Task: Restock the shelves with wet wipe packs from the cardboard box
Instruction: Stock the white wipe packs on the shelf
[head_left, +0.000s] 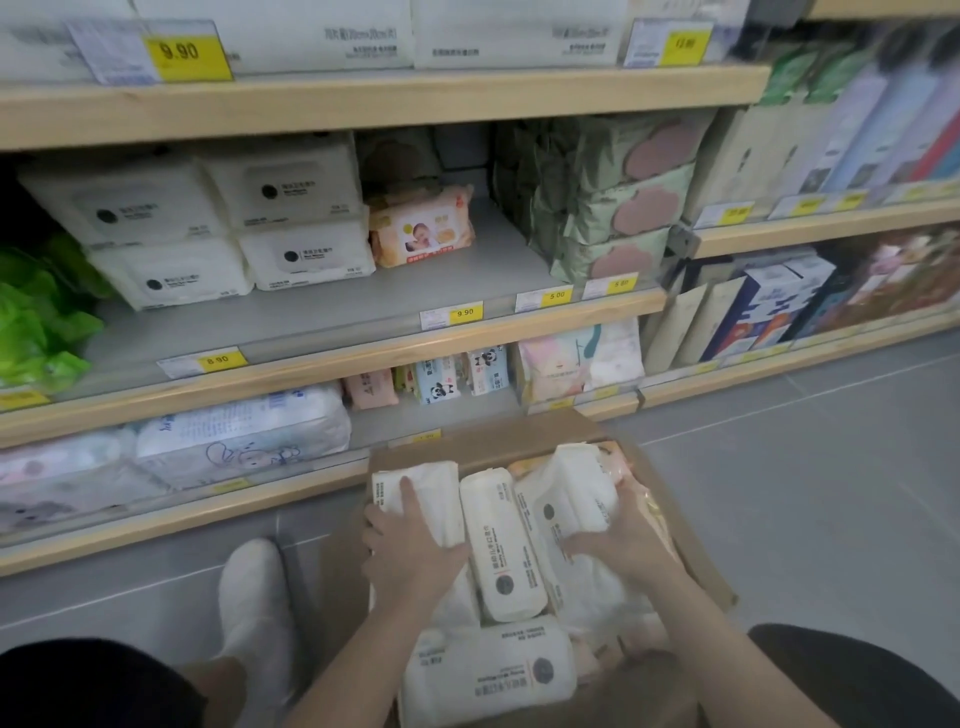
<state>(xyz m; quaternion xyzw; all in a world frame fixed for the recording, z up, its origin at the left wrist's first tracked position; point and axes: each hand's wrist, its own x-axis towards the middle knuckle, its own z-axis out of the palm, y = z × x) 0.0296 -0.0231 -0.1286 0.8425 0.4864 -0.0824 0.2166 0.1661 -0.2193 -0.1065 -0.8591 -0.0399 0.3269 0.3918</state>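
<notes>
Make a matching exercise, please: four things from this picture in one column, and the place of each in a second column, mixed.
1. left hand
2. orange baby wipes pack
3. green packs
4. cardboard box

a. on the floor before the shelves
b. middle shelf, far left
c. on a white pack in the box
d. middle shelf, beside the white stacks

Pairs: 1-c, 2-d, 3-b, 4-a

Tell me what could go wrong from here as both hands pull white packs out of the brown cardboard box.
1. The left hand and right hand each grip a white wet wipe pack in the crowded brown cardboard box; lifting both may drag out the loose middle white pack.
2. The orange baby-wipe pack sits by the gap on the grey middle shelf; careless stocking could knock it.
</notes>
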